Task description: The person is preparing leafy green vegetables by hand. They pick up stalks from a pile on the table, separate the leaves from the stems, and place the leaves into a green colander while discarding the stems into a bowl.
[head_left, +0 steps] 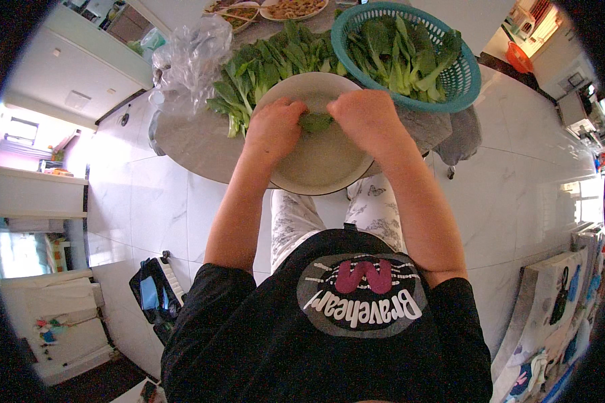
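Table (pixel 202 144): greens (pixel 275 57), basket (pixel 444 106) beyond bowl (pixel 323 161)

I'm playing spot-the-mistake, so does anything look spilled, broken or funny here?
Nothing looks spilled or broken. One slightly odd thing: what looks like an open black case lies on the tiled floor, at the picture's left, with blue things inside. The crumpled plastic bag on the table looks messy, but not strange.

- basin (pixel 323 164) sits at the near edge of the table (pixel 198 144), leaf (pixel 316 123) in it
- loose greens (pixel 275 57) right behind
- basket (pixel 472 91) back right, more greens (pixel 403 64) inside
- plastic bag (pixel 195 57) off left
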The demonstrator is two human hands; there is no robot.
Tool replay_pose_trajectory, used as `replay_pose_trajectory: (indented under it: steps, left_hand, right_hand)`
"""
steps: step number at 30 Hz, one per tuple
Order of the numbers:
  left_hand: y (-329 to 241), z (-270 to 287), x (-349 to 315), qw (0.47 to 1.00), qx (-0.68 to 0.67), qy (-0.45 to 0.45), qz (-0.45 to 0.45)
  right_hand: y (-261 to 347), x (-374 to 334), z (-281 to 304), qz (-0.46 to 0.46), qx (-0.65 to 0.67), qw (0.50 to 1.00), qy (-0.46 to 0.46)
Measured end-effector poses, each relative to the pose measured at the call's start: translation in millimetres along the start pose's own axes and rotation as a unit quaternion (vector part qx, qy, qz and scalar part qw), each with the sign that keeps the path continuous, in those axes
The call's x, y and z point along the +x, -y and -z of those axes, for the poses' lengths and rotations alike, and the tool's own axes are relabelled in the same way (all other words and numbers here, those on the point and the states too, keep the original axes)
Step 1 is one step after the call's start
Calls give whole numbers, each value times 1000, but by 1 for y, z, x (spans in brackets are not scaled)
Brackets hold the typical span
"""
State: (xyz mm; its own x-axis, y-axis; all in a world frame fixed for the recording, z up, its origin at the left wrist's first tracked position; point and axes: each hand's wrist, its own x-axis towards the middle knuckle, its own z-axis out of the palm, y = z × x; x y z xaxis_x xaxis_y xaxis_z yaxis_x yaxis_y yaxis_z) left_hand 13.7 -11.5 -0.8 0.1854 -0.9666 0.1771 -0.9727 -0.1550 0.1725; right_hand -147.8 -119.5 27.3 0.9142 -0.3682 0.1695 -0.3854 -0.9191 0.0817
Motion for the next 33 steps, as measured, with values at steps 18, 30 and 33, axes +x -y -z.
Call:
replay_pose_trajectory:
  steps: [18,30,33]
  left_hand:
    - [-17,15,1,986,-124,-94,-65]
    - [-17,13,5,966,-237,-105,-10]
    - [-17,13,0,970,-207,-128,9]
  right_hand:
    - [7,-4,46,21,134,963,-235]
    - [7,-13,63,0,135,951,-278]
    - [15,-16,68,-21,155,946,-285]
